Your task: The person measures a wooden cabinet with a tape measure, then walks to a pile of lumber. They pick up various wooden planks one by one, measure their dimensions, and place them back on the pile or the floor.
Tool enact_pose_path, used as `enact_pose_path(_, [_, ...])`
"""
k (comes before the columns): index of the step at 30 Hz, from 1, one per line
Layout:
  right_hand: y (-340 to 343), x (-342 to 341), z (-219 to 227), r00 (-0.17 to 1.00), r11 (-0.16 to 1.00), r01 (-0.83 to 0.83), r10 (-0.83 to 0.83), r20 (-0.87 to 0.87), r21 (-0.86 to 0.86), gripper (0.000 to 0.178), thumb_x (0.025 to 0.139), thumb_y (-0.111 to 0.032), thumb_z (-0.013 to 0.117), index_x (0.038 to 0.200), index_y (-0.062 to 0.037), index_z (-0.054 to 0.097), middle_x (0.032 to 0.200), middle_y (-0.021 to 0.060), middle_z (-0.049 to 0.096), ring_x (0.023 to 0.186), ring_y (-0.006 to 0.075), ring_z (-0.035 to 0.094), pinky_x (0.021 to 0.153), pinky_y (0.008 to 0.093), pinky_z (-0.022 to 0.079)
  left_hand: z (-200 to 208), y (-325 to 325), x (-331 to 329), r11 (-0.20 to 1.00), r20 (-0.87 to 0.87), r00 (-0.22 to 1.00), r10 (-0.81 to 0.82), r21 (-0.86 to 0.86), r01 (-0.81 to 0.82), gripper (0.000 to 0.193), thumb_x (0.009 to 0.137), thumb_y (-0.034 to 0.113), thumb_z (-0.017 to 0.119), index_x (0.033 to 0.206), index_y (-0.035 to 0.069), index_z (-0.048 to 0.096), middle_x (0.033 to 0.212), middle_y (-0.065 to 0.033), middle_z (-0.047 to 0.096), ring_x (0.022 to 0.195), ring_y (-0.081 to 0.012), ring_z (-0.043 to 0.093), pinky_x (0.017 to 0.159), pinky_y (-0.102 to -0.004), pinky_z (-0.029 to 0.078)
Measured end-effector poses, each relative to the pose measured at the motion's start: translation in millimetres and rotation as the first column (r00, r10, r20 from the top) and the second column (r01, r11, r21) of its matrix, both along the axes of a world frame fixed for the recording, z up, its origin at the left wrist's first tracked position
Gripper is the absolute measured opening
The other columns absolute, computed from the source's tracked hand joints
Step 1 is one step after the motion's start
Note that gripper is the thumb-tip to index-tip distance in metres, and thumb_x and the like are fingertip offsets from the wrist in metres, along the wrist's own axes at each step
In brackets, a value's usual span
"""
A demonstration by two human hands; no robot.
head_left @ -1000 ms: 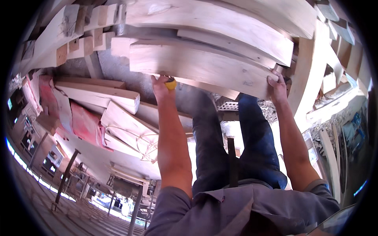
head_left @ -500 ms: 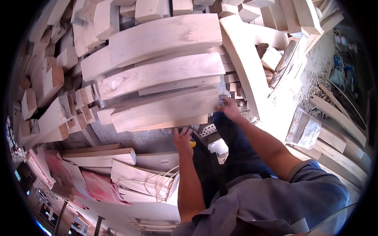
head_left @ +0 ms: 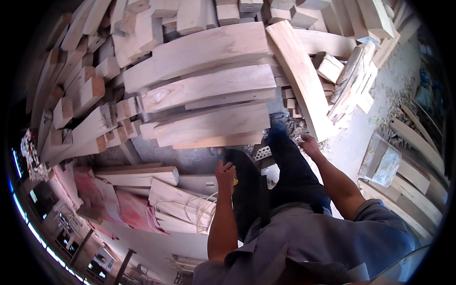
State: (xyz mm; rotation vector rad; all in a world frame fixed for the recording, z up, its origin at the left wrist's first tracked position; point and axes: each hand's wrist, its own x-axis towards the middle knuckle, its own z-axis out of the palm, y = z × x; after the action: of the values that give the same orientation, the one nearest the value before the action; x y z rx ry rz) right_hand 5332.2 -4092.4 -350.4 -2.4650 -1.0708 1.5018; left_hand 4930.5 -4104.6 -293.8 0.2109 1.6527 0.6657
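Observation:
In front of my legs, my left hand (head_left: 224, 175) has its fingers curled. A small yellow thing (head_left: 235, 181), mostly hidden, shows at its palm side; I cannot make out its kind. To the right of my knees hangs my right hand (head_left: 309, 145), fingers loosely apart, with nothing visible in it. It is nearest the lower end of a long slanting timber (head_left: 301, 78). Ahead of both hands lies a thick sawn wood block (head_left: 213, 124) with a thinner board (head_left: 218, 141) under its near edge. Neither hand touches them.
Behind the block lie more curved timbers (head_left: 209, 88), with stacked blocks (head_left: 90, 92) at the left. Boards (head_left: 137, 176), a coiled cord (head_left: 194, 212) and red sheeting (head_left: 126, 204) lie at lower left. A wrapped bundle (head_left: 380, 159) and planks (head_left: 418, 190) are at right.
My right hand has come away from the block's right end and moved right, toward me. My left hand has drawn back from its near edge. The view has shifted slightly.

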Motion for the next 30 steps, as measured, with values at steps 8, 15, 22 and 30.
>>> enact_pose_path(8, [11.6,56.0,16.7,0.898,0.902,-0.322,0.194,0.395,0.289,0.052,0.071,-0.007,0.060,0.122,0.0022,0.059,0.134,0.0298,0.050,0.126,0.0446,0.046,0.109,0.0492,0.035,36.8,-15.8,-26.6,0.953,-0.189,0.936,-0.296,0.007,0.302,0.086,0.071,-0.008,0.060,0.150,-0.001,0.028,0.125,-0.0200,0.059,0.118,-0.0281,0.058,0.086,-0.0323,0.053])
enact_pose_path(15, [64.4,113.9,11.2,0.782,0.826,-0.557,0.486,0.390,0.086,0.062,0.068,-0.013,0.059,0.128,0.0023,0.057,0.144,0.0248,0.042,0.135,0.0398,0.038,0.112,0.0452,0.035,72.9,-103.8,-58.3,0.995,-0.033,0.995,-0.099,0.006,0.099,0.082,0.073,-0.006,0.061,0.149,0.001,0.030,0.125,-0.0201,0.058,0.105,-0.0261,0.061,0.078,-0.0319,0.054])
enact_pose_path(22, [71.7,137.4,24.0,0.763,0.782,-0.615,0.623,0.169,-0.102,0.056,0.077,-0.020,0.057,0.130,-0.0023,0.055,0.144,0.0234,0.043,0.136,0.0393,0.038,0.109,0.0486,0.036,167.6,-141.9,17.1,0.964,-0.281,0.934,0.222,-0.080,-0.253,0.087,0.074,-0.017,0.051,0.153,-0.003,0.017,0.134,-0.0266,0.053,0.107,-0.0301,0.063,0.083,-0.0327,0.053])
enact_pose_path(30, [69.1,133.3,9.8,0.758,0.783,-0.609,0.622,0.196,-0.129,0.065,0.075,-0.013,0.054,0.139,-0.0069,0.048,0.151,0.0251,0.034,0.140,0.0415,0.031,0.115,0.0452,0.030,157.7,-136.1,49.7,0.985,-0.250,0.957,0.149,-0.046,-0.165,0.085,0.075,-0.012,0.048,0.153,-0.002,0.018,0.137,-0.0252,0.051,0.118,-0.0314,0.058,0.087,-0.0326,0.050])
